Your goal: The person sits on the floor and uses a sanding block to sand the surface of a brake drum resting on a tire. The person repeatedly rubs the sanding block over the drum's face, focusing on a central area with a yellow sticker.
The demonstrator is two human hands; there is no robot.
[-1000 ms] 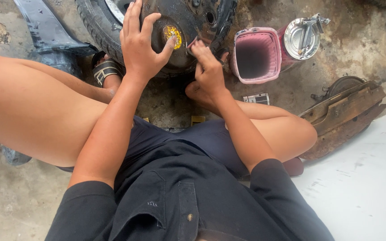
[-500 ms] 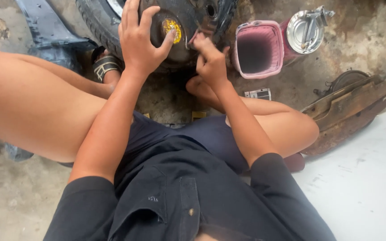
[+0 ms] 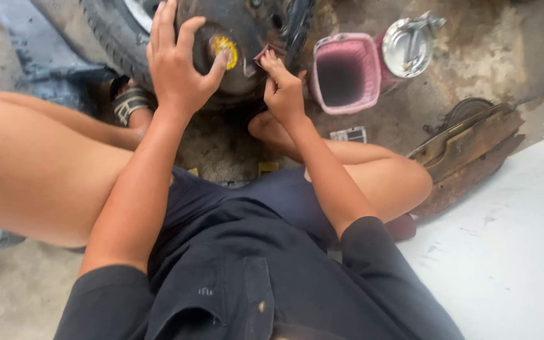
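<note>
At far left a dark tyre (image 3: 105, 31) lies on the concrete floor (image 3: 7, 296), its tread curving toward the upper edge of view. Just right of the tread sits the dark metal wheel hub (image 3: 247, 38), its flat face turned up and toward the seated person; the hub's axis runs roughly away from the person, tilted toward the upper edge. A yellow centre cap (image 3: 223, 47) marks the middle of that face. The left hand (image 3: 177, 63) rests flat on the hub, fingers spread apart over its face, thumb tip touching the yellow centre cap. Below it, a sandalled foot (image 3: 130, 101) stands beside the tyre. Further right, the right hand (image 3: 283, 91) is raised at the hub's right edge, fingers drawn together and pinched on a small reddish scrap (image 3: 266, 53) pressed against the metal; what the scrap is cannot be told. Right of the hand stands a pink plastic basket (image 3: 344, 72), upright, mouth facing up; its interior is in shadow and no contents can be made out. Touching its upper right corner is a round shiny metal tin (image 3: 410, 44) with a metal piece lying across its top. At far right, rusty flat metal parts (image 3: 467, 151) lie stacked beside a white panel (image 3: 511, 252).
</note>
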